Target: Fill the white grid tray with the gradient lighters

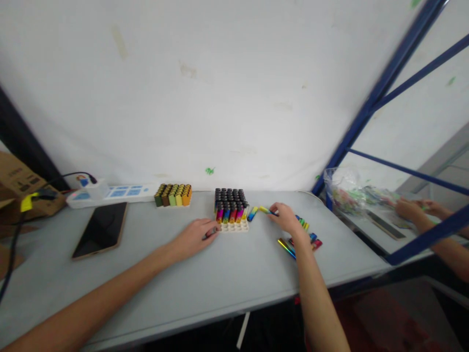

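A white holder tray carries rows of upright lighters with black tops and bright bodies; holes show along its front. My left hand has its fingers curled together at the tray's left front corner. A dark strip shows between its thumb and fingers; what it is I cannot tell. To the tray's right, my right hand pinches a yellow and blue lighter, tilted. Another blue and yellow lighter leans at the tray's right side. Several loose lighters lie around my right forearm, partly hidden by it.
A second block of gold-topped lighters stands by the wall. To its left are a power strip, a phone and a cardboard box. A blue metal frame rises at right; beyond it are another person's hands and a plastic bag.
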`<state>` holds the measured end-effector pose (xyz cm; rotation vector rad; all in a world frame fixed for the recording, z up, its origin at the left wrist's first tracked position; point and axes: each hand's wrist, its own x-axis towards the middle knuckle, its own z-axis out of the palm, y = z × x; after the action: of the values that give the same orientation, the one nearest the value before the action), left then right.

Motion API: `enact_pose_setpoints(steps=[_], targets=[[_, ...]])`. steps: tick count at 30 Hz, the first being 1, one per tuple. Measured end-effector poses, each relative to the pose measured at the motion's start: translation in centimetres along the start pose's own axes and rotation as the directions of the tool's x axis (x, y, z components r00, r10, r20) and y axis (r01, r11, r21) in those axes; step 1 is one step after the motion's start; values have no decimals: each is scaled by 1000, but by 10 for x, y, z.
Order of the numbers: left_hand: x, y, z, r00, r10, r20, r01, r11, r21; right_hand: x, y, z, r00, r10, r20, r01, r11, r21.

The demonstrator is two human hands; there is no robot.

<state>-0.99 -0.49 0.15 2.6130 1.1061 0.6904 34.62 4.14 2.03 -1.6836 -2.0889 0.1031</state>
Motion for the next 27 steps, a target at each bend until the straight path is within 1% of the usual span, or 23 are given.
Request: enact_pose_setpoints(steps=[2,4,6,8,11,14,22,27], targets=[[0,-1,1,1000,3,-4,-3,1000,0,3,-4,0,992,-23,-122,33,996,77],[0,-2,1,1000,7,-7,-7,1000,1,6,-11,-1,978,-39,-205,81,976,201],[0,-1,1,1000,11,-6,-11,1000,1,7,-19,-2,964,-61,-258,150,928,342],[0,1,-1,1000,12,-9,-12,1000,1,6,-27,-4,956,-82,-280,211,857,469],[0,4,-2,1000,2,-5,-2,1000,6,4,-37,-4,960,-93,-262,237,766,598],[0,5,-3,1000,-2,3,2,1000,9,2,-42,-4,964,-107,-241,242,727,642],[0,3,-1,1000,2,5,-2,1000,14,0,-51,-1,964,-188,-187,265,677,687],[1,5,-3,1000,-1,7,1,1000,7,-2,-56,-1,966,-186,-179,258,701,665]])
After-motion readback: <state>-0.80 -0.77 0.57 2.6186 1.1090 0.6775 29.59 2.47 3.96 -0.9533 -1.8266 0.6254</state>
